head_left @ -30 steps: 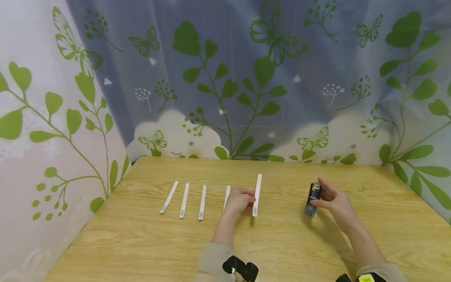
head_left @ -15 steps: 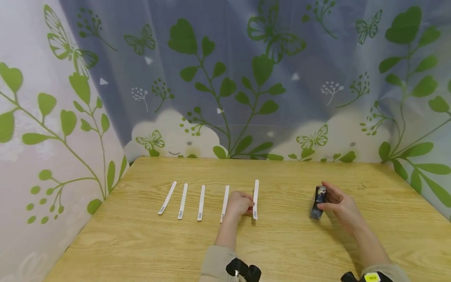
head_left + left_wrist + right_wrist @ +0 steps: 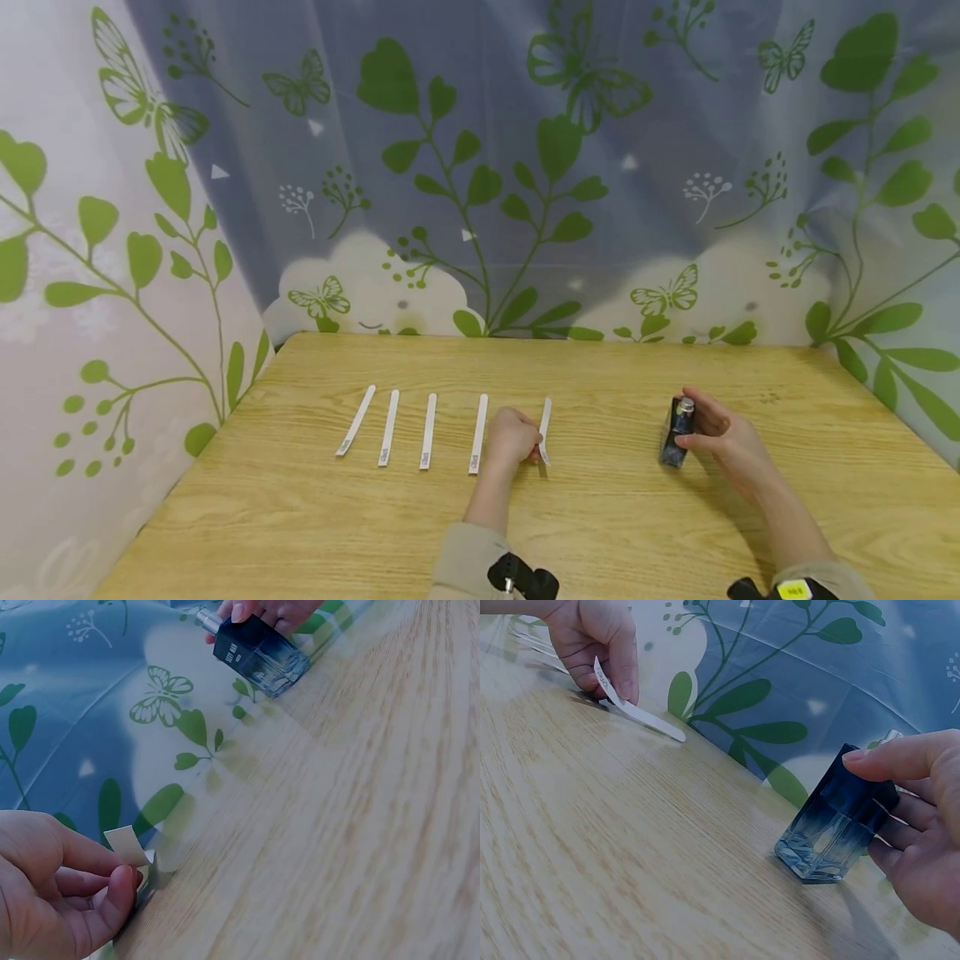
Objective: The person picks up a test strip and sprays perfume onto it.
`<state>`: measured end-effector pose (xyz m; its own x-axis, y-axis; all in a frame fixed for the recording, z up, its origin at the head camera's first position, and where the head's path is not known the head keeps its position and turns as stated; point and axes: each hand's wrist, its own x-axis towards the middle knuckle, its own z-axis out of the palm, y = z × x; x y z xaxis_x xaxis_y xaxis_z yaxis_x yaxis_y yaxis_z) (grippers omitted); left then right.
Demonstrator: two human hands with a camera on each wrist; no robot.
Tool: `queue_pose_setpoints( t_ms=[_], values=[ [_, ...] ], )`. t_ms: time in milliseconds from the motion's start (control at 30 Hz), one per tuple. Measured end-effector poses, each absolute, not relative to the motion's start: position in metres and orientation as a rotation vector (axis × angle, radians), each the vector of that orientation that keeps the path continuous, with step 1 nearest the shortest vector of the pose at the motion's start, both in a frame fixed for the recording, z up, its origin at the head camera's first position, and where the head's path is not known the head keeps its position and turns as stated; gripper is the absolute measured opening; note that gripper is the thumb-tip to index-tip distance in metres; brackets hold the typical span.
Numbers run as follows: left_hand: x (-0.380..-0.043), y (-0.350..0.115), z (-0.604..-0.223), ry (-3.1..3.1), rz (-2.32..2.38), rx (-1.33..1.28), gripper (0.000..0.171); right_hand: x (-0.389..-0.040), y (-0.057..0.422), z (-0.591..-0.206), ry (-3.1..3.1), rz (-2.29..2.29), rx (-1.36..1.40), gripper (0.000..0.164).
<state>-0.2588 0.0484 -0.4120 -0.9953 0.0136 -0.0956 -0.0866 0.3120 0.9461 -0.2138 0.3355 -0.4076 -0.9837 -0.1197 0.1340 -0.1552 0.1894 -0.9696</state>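
My left hand (image 3: 513,437) pinches a white paper perfume test strip (image 3: 547,423) between thumb and fingers, low over the wooden table. In the right wrist view the strip (image 3: 657,724) bends at the fingertips: its printed end tilts up while the longer part stretches away close to the tabletop. On the right, my right hand (image 3: 729,442) grips a dark blue perfume bottle (image 3: 678,433), thumb on one side and fingers on the other. A silver sprayer top shows on the bottle (image 3: 261,656), whose clear lower part (image 3: 821,844) is right at the tabletop.
Several more white test strips (image 3: 427,432) lie in a spaced row left of my left hand, printed ends toward me. Wood-grain tabletop (image 3: 600,517) stretches between and in front of the hands. A leaf-and-butterfly patterned curtain (image 3: 480,167) hangs behind the table's back edge.
The strip in my left hand has come down toward the table and now bends. The right hand with the perfume bottle shifted slightly right and nearer, then stayed still.
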Motion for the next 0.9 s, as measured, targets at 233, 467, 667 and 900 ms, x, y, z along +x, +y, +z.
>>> queue_pose_setpoints(
  t_ms=[233,467,667,900],
  values=[
    [-0.258,0.049,-0.414,2.508,1.774,-0.051,0.009,-0.212,0.338,-0.409,-2.414,1.941,0.304,0.081],
    [-0.258,0.048,-0.414,2.541,1.743,-0.033,0.007,-0.212,0.339,-0.411,-2.341,2.001,0.39,0.078],
    [-0.258,0.046,-0.412,2.486,1.78,-0.044,0.007,-0.214,0.341,-0.412,-2.332,2.037,0.488,0.078],
    [-0.26,0.034,-0.401,2.456,1.863,-0.029,0.006,-0.214,0.347,-0.404,-2.435,1.928,0.576,0.078]
  ],
)
